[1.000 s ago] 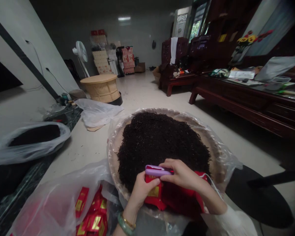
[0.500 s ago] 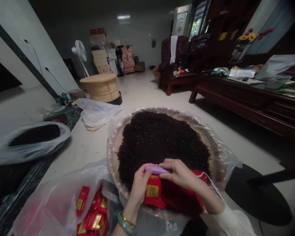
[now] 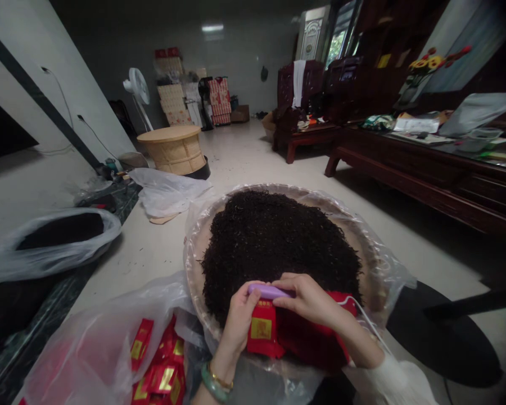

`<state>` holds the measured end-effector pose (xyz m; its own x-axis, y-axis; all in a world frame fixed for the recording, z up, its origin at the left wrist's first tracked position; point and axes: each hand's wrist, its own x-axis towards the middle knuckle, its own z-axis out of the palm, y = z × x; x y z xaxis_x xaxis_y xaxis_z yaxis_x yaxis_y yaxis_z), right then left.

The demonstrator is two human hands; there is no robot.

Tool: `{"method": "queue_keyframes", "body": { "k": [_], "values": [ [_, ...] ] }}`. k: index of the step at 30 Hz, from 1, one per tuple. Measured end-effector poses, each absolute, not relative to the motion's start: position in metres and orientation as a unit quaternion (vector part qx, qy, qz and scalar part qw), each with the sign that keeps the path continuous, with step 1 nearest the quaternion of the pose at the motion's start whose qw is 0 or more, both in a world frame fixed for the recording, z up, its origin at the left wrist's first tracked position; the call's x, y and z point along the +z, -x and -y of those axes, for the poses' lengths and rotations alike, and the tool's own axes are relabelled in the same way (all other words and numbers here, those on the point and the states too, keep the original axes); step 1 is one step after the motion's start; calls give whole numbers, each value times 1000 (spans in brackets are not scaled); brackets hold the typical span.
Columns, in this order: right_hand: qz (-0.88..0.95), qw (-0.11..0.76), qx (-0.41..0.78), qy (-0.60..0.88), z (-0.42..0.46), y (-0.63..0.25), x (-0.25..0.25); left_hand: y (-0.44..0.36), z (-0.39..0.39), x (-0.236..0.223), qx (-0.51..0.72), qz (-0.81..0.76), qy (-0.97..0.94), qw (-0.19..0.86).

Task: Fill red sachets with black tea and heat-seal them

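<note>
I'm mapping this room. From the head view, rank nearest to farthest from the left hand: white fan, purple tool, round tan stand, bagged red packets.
1. Purple tool: touching the left hand.
2. Bagged red packets: lower left.
3. Round tan stand: left, across the floor.
4. White fan: left, behind the stand.

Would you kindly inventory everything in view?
Device: one, purple, in both hands
Packet: one, red, at device
Shreds: one heap, black, in basket
Basket: one, tan, centre
Bagged packets: several, red, lower left
Plastic bags: several, clear, left
Round stand: one, tan, back left
Fan: one, white, back left
Boxes: many, pale or red, back
Wooden furniture: several, brown, right
Flowers: several, yellow and red, right
Disc: one, black, right
Left hand: one, on device
Right hand: one, on device
</note>
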<state>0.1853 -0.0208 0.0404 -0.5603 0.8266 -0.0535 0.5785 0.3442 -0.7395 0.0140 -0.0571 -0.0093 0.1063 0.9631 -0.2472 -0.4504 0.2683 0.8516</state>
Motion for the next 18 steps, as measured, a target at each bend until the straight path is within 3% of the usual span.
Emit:
{"method": "queue_keyframes", "body": {
  "k": [13, 18],
  "values": [
    [802, 165, 360, 447, 21, -184, 34, -13, 57, -12, 500, -452, -303, 674],
    [767, 205, 387, 469, 16, -193, 24, -15, 60, -15, 487, -462, -268, 691]
  ]
}}
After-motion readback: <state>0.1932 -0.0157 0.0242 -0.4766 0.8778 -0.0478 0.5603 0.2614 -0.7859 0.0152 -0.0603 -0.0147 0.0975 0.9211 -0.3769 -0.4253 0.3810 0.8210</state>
